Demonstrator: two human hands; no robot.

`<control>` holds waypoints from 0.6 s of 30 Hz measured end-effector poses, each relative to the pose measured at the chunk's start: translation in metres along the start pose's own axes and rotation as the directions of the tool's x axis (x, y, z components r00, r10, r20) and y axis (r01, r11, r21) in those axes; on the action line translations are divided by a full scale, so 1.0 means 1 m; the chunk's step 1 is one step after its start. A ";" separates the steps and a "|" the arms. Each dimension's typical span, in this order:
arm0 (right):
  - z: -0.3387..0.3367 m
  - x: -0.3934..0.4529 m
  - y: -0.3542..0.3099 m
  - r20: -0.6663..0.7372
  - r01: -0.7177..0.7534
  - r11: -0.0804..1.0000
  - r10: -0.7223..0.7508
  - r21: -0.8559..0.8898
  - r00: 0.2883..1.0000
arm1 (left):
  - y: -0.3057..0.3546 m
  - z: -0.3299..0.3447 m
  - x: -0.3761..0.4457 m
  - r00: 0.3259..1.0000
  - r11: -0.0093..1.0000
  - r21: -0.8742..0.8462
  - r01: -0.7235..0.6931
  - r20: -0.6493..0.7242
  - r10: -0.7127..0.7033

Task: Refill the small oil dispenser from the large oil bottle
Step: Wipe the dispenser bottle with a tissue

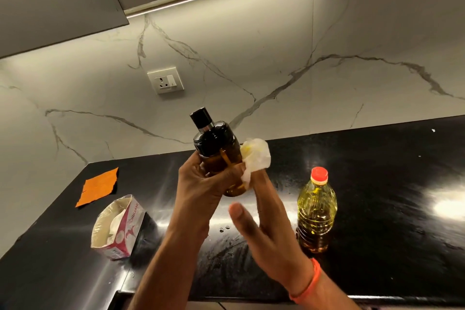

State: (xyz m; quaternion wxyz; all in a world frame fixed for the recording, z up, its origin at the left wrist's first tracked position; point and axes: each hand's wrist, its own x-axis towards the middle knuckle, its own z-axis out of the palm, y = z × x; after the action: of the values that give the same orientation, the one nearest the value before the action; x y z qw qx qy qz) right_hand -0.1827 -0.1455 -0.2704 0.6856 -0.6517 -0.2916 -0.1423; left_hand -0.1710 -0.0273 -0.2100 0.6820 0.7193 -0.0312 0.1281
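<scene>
My left hand [201, 181] grips the small oil dispenser [216, 148], an amber glass bottle with a black pump top, and holds it up above the counter, tilted a little to the left. My right hand [261, 211] presses a crumpled white tissue [255, 157], stained yellow with oil, against the dispenser's right side. The large oil bottle [316, 211] stands upright on the counter to the right of my hands. It is clear plastic with a red cap on and yellow oil inside.
On the black polished counter [390, 196], an opened tissue box [117, 226] stands at the left, with an orange paper [99, 186] behind it. Small oil drops [224, 228] lie below my hands. A socket [165, 80] sits on the marble wall.
</scene>
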 end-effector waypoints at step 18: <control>-0.014 0.018 0.001 0.034 -0.034 0.999 0.034 0.003 0.999 | 0.013 -0.012 0.005 0.927 0.987 -0.114 0.111 0.370 -0.061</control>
State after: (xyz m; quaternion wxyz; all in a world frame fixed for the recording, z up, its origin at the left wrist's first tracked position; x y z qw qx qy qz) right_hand -0.1644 -0.1558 -0.2604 0.6840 -0.6576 -0.2923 -0.1190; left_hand -0.1711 -0.0162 -0.1957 0.7156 0.6842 -0.1345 -0.0404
